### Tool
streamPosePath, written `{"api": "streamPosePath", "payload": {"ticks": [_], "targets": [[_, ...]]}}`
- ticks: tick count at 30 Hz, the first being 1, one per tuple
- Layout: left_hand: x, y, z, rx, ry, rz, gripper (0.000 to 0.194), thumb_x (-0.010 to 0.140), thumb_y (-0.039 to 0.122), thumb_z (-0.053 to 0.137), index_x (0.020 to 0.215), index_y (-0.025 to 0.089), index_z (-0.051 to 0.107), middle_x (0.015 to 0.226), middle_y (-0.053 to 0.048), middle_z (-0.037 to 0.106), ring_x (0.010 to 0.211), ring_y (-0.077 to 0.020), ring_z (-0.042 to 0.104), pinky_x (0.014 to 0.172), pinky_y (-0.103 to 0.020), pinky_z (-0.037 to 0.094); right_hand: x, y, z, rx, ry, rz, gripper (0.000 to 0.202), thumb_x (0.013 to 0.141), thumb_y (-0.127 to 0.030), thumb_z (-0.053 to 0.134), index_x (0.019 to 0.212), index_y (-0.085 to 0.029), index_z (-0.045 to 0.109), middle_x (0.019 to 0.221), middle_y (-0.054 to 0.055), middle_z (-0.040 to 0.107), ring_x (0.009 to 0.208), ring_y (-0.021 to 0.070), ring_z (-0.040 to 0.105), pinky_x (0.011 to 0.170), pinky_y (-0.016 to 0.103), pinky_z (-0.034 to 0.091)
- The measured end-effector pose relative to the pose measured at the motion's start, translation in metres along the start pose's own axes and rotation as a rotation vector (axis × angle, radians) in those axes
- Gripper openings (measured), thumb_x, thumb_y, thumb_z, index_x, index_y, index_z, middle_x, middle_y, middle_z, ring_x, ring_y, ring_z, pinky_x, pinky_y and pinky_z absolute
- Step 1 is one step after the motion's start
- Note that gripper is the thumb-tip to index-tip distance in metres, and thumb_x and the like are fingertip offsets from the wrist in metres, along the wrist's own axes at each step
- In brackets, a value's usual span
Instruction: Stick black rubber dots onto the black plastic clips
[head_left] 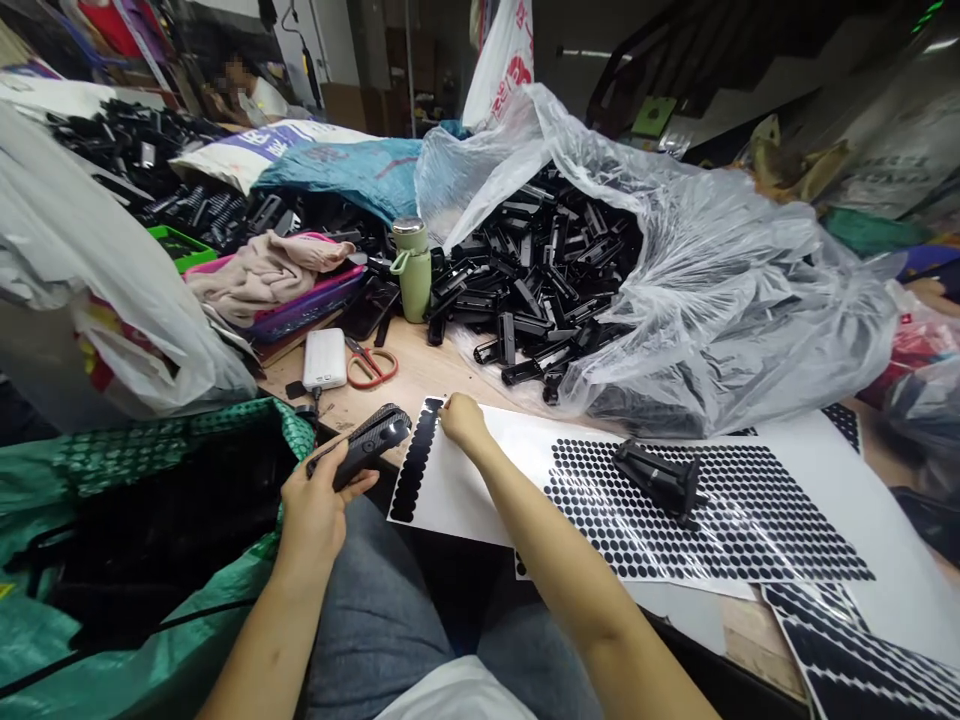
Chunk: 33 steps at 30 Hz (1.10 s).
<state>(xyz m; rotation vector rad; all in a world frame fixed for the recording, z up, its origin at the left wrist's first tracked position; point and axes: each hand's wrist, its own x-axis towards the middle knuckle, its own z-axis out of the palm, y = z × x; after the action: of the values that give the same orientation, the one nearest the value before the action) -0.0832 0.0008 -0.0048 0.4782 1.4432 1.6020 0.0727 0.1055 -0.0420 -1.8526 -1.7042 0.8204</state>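
My left hand [322,495] is wrapped around a long black plastic part [367,445] with a patterned upper face, held up at the table's front edge. On a white backing sheet [480,485], my right hand [463,422] pinches at the top of a strip of black round stickers [415,465]. Its fingertips hide whatever they grip. Farther right, a sheet of black round stickers [720,540] in rows overlaps the white sheet. Lying on those rows is another black plastic part [660,480].
A clear plastic bag [705,290] spills black plastic parts [540,270] across the back. Red-handled scissors [373,368], a white power bank [325,360] and a green bottle [412,275] stand behind my hands. At left is a green woven bag [45,540]. A person [255,95] sits far back.
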Motion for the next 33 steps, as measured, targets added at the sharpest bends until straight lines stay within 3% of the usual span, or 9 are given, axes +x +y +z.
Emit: {"api": "streamPosePath", "payload": {"ticks": [2,5,10,15,19,23,27,33], "targets": [[0.003,0.0,-0.006,-0.011,0.007,-0.022,0.028,0.058,0.027,0.069,0.082,0.013,0.063,0.067,0.0,0.062,0.047,-0.0136,0.06,0.046,-0.028,0.054,-0.008,0.005,0.001,-0.055,-0.009,-0.004,0.003,0.072,-0.015,0.054,0.071,-0.017,0.056,0.082,0.009,0.062,0.076,0.0199,0.057,0.067,0.029,0.039],[0.0,-0.006,-0.002,0.004,-0.103,-0.118,0.027,0.06,0.026,0.068,0.083,0.012,0.063,0.066,-0.001,0.062,0.049,-0.0144,0.06,0.046,-0.028,0.054,-0.031,0.036,-0.024,-0.133,0.04,0.019,0.009,0.077,-0.018,0.048,0.079,-0.016,0.057,0.089,0.01,0.061,0.08,0.0201,0.057,0.069,0.03,0.038],[-0.016,-0.025,0.032,0.046,-0.388,-0.36,0.024,0.067,0.024,0.063,0.088,0.011,0.064,0.069,-0.003,0.062,0.046,-0.0124,0.058,0.044,-0.026,0.053,-0.058,0.101,-0.089,-0.244,0.121,0.154,0.007,0.075,-0.016,0.05,0.074,-0.015,0.057,0.083,0.012,0.06,0.079,0.023,0.057,0.07,0.033,0.037],[-0.031,-0.037,0.062,0.051,-0.524,-0.46,0.019,0.071,0.023,0.061,0.085,0.012,0.065,0.075,-0.004,0.062,0.049,-0.011,0.058,0.047,-0.026,0.054,-0.058,0.129,-0.11,-0.215,0.087,0.17,0.008,0.071,-0.015,0.055,0.064,-0.017,0.055,0.07,0.005,0.06,0.069,0.0177,0.055,0.066,0.029,0.036],[-0.036,-0.037,0.071,0.081,-0.523,-0.479,0.019,0.071,0.024,0.061,0.084,0.012,0.065,0.079,-0.004,0.062,0.05,-0.0107,0.058,0.049,-0.027,0.055,-0.068,0.12,-0.116,-0.138,0.064,0.158,0.012,0.072,-0.017,0.054,0.06,-0.017,0.052,0.063,0.003,0.058,0.063,0.015,0.052,0.061,0.026,0.035],[-0.042,-0.037,0.077,0.108,-0.531,-0.459,0.019,0.07,0.025,0.062,0.084,0.012,0.066,0.08,-0.005,0.061,0.051,-0.0108,0.058,0.05,-0.028,0.055,-0.098,0.086,-0.116,0.025,0.065,0.087,0.018,0.083,-0.032,0.042,0.076,-0.02,0.053,0.071,0.001,0.058,0.061,0.0138,0.051,0.058,0.026,0.038],[-0.05,-0.042,0.085,0.128,-0.55,-0.413,0.021,0.069,0.027,0.064,0.084,0.012,0.066,0.086,-0.006,0.061,0.062,-0.0129,0.059,0.051,-0.028,0.055,-0.12,0.048,-0.103,0.256,0.153,-0.126,0.013,0.081,-0.028,0.046,0.071,-0.021,0.051,0.089,0.004,0.054,0.084,0.0173,0.052,0.075,0.032,0.041],[-0.057,-0.047,0.091,0.136,-0.55,-0.375,0.025,0.067,0.029,0.066,0.085,0.013,0.065,0.085,-0.006,0.061,0.067,-0.0143,0.059,0.052,-0.028,0.055,-0.119,0.04,-0.09,0.261,0.189,-0.076,0.016,0.08,-0.022,0.047,0.065,-0.02,0.049,0.092,0.007,0.05,0.093,0.0202,0.047,0.086,0.038,0.037]]}}
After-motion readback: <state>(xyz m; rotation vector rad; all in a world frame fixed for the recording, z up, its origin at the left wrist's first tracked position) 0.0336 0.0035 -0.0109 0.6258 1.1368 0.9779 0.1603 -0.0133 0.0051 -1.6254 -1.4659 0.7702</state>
